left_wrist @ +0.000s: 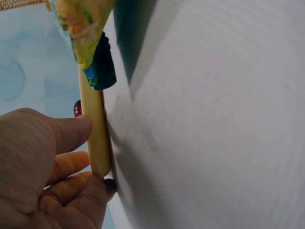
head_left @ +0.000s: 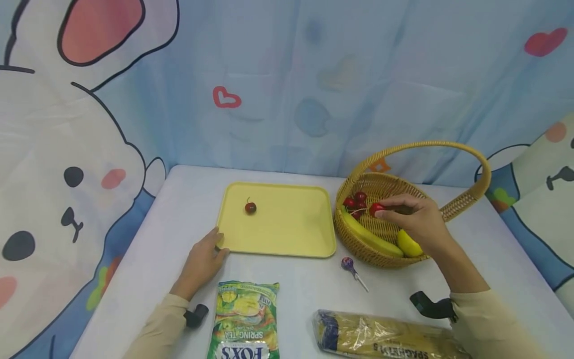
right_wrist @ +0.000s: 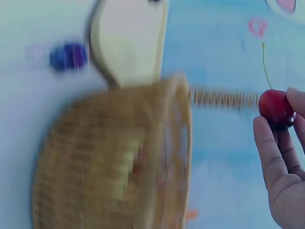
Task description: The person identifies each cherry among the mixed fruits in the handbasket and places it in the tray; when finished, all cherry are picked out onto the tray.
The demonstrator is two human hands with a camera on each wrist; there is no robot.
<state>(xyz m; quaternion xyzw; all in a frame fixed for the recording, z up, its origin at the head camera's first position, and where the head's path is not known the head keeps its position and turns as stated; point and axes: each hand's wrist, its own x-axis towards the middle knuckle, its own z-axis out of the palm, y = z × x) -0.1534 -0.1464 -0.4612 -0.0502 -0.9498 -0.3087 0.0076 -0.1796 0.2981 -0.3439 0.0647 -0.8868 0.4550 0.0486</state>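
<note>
My right hand (head_left: 421, 222) pinches a red cherry (head_left: 376, 209) between thumb and fingers, over the wicker basket (head_left: 369, 258). In the right wrist view the stem of this cherry (right_wrist: 277, 109) points upward. Several more cherries (head_left: 360, 197) lie at the basket's left side, beside a banana (head_left: 372, 240) and a yellow fruit (head_left: 408, 245). My left hand (head_left: 203, 263) holds the yellow tray (head_left: 287, 219) at its near left corner, with the thumb on the near edge in the left wrist view. One dark red cherry (head_left: 250, 208) with a stem sits on the tray.
A wrapped lollipop (head_left: 349, 265) lies in front of the basket. Nearer stand a green candy bag (head_left: 245, 319) and a spaghetti pack (head_left: 381, 336), the latter close to my right sleeve. The basket's tall handle (head_left: 430, 143) arches behind my right hand.
</note>
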